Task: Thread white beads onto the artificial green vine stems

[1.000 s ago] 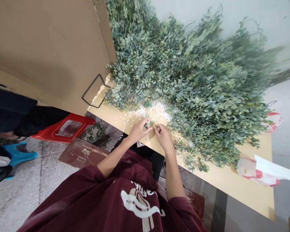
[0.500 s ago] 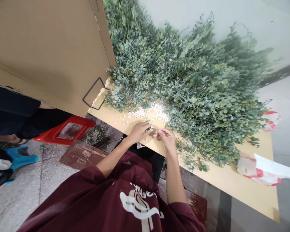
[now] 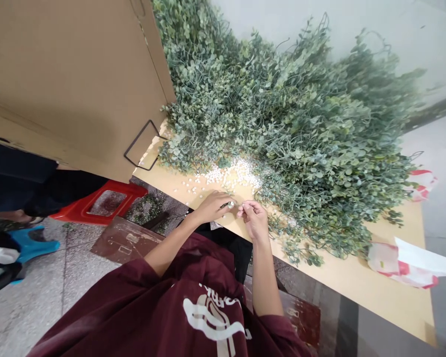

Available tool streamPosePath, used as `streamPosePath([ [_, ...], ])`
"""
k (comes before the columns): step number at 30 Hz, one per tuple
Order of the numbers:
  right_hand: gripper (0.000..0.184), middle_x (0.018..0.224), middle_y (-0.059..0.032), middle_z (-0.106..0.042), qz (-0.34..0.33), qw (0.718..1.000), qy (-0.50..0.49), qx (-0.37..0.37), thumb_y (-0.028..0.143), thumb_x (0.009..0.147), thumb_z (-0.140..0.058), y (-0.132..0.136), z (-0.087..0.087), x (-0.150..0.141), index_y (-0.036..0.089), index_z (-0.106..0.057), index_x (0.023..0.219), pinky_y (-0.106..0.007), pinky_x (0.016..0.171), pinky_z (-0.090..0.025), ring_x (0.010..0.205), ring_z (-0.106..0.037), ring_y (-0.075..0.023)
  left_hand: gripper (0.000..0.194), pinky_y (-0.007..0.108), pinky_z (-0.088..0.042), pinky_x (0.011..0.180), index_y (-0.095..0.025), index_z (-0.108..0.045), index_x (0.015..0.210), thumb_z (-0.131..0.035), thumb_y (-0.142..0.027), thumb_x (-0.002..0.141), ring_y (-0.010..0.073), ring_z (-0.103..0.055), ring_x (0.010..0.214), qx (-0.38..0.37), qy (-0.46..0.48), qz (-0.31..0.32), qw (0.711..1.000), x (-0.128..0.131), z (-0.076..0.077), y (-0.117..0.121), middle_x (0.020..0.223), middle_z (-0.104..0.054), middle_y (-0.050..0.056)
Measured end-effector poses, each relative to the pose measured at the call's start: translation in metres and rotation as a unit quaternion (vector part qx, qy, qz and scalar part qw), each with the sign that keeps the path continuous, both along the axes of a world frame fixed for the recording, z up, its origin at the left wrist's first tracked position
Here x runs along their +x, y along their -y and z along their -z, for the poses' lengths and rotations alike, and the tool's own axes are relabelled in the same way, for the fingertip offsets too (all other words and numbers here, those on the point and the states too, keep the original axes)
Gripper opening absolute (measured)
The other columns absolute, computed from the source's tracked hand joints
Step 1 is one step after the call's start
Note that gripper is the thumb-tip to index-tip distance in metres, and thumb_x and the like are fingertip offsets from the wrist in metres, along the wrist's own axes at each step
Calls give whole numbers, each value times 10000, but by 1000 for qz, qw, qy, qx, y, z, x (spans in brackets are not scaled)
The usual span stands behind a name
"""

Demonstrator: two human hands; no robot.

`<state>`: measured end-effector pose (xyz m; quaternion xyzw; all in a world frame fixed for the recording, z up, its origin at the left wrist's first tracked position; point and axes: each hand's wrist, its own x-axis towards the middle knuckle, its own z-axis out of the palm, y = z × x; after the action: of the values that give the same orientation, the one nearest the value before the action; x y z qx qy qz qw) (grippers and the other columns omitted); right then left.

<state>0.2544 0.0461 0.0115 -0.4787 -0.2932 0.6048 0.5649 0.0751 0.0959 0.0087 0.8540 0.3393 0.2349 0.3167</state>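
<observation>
Two hands: left hand [image 3: 210, 208] gripping small white-tipped stem [image 3: 230, 204], right hand [image 3: 254, 220] pinched beside.

Matt plastic foliage [image 3: 293, 134]; matt cardboard box [image 3: 78, 84]; smooth pale tabletop [image 3: 375, 292]; glossy red plastic stool [image 3: 134, 189].

Here we are in a makeshift craft workshop, folks: artificial greenery [image 3: 301, 129] heaped across the tabletop [image 3: 375, 292], a big cardboard carton [image 3: 70, 84] alongside, a red plastic stool [image 3: 107, 203] on the worn tiled concrete floor [image 3: 29, 282]!
</observation>
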Motion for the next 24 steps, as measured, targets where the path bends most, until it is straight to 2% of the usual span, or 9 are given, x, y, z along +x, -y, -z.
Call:
streamPosePath([
  [5, 173, 645, 10, -657, -12, 1000, 7, 3, 329, 743, -758, 2, 0, -7, 173, -684, 760, -225, 523, -494, 492, -562, -80, 378, 288, -380, 811, -167, -637, 975, -336, -392, 1010, 182, -591, 872, -29, 45, 18, 998, -3, -3, 1, 884, -673, 65],
  [12, 182, 648, 17, -639, -23, 1000, -4, -11, 346, 754, -748, 2, 0, -17, 180, -678, 781, -231, 522, -481, 490, -545, -79, 365, 280, -386, 804, -164, -627, 934, -354, -396, 1003, 175, -574, 846, -35, 82, 21, 996, -5, 0, 0, 879, -662, 63],
  [24, 210, 616, 33, -595, -14, 999, 12, -29, 374, 758, -744, -1, 2, -18, 191, -640, 764, -201, 485, -425, 481, -515, -69, 407, 282, -398, 775, -153, -618, 883, -317, -397, 1011, 172, -562, 807, -43, 86, 21, 995, -6, -2, -2, 827, -639, 61],
])
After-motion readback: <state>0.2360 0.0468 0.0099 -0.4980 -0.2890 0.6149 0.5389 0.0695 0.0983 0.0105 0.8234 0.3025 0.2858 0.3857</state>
